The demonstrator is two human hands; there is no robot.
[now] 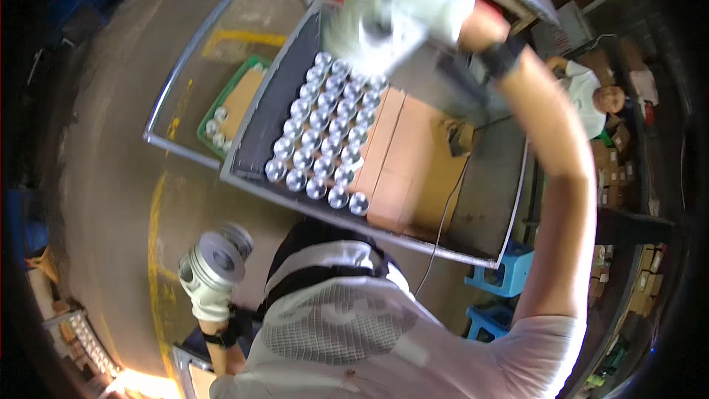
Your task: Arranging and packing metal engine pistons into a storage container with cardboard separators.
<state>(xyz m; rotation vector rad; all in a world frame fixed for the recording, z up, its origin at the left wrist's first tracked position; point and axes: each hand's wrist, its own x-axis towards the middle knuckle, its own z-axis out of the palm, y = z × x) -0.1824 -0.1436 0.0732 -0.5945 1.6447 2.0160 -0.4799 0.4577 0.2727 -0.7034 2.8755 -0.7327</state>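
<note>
My left hand (210,301), in a white glove, grips a grey metal piston (219,257) out to the left of my body, low beside the cart. A second rounded metal part (238,238) shows just behind that piston. My right hand (436,11), also gloved, reaches over the far side of the grey cart (284,52). It is closed round a shiny metal piece with a dark round hole, which looks like a piston (377,18), though motion smears it. Below it, rows of silver round parts (323,120) stand on the left part of the cart bed.
Brown cardboard (402,162) lines the cart bed, with a small box (459,137) and a cable on it. A tubular handle (171,81) juts from the cart's left. A green crate (210,114) sits on the floor. Blue stools (502,273) and another person (588,96) are at right.
</note>
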